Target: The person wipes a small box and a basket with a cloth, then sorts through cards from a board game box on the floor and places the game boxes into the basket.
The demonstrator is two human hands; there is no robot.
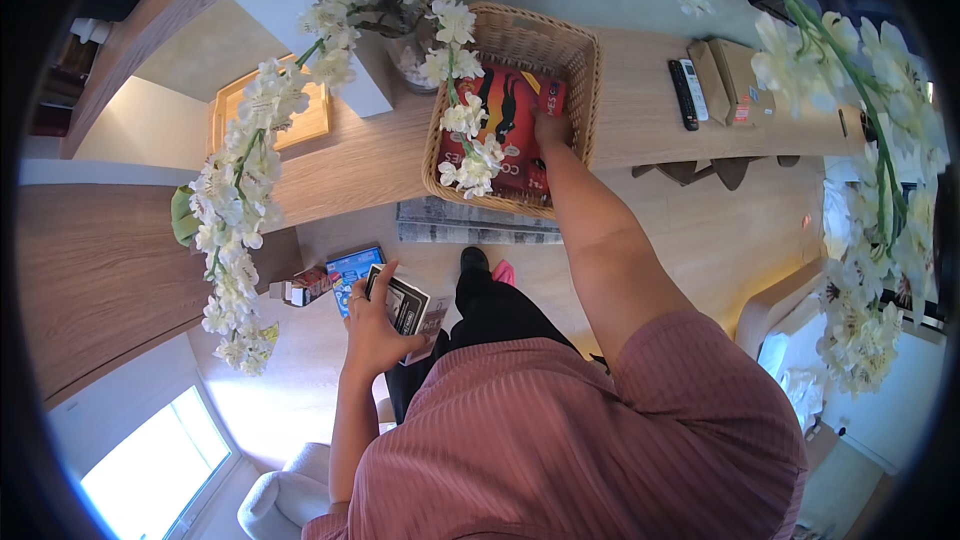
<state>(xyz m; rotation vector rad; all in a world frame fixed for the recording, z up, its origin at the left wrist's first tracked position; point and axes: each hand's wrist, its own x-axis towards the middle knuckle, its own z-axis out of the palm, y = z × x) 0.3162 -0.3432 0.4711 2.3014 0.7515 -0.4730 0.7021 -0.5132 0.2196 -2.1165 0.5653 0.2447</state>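
My left hand (377, 330) grips a small black-and-white box (405, 305) that bears writing, with thumb and fingers spread around its sides. It is held in front of my legs, above the floor. My right hand (553, 129) reaches down inside a wicker basket (589, 82) on the wooden counter. There it rests at the right edge of a flat red printed box or book (506, 116) with dark figures on it; whether the fingers close on it is hard to see. White artificial flowers (472, 165) hang over part of the red cover.
A blue box (352, 270) and a small open carton (307, 287) are low at the left. Branches stand in a glass vase (414, 64) beside the basket. Two remote controls (688, 94) and a cardboard box (731, 82) lie to the right. A wooden tray (304, 112) sits left; flower sprays (247, 240) droop nearby.
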